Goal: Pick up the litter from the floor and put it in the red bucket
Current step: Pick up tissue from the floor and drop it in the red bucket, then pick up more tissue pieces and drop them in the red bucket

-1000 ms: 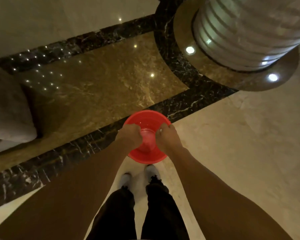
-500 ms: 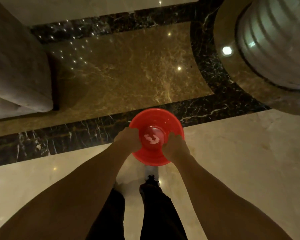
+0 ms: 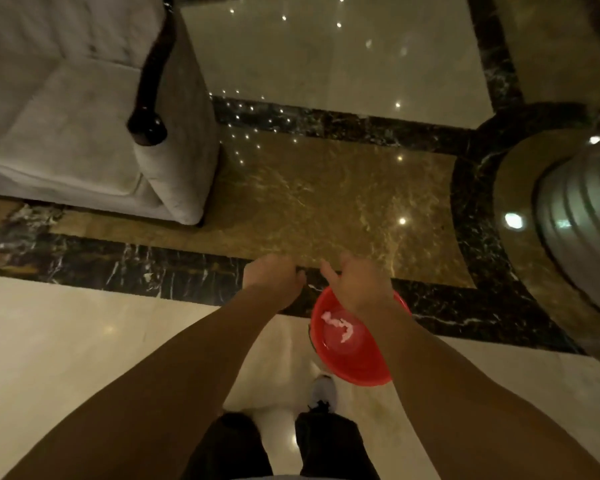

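Note:
The red bucket is low in front of my feet, on the cream floor beside my right shoe. A crumpled white piece of litter lies inside it on the bottom. My right hand is over the bucket's far rim with its thumb and fingers spread and pointing left; I cannot tell whether the palm touches the rim. My left hand is to the left of the bucket, apart from it, with its fingers curled in and nothing in them.
A grey sofa with a dark wooden armrest fills the upper left. A ribbed round column stands at the right on a dark marble ring. Glossy brown and black marble bands run across the floor ahead.
Both hands gripped the bucket's rim before; now the left hand is off it and the right hand has spread. The bucket sits lower and further right, and the view has swung left towards the sofa.

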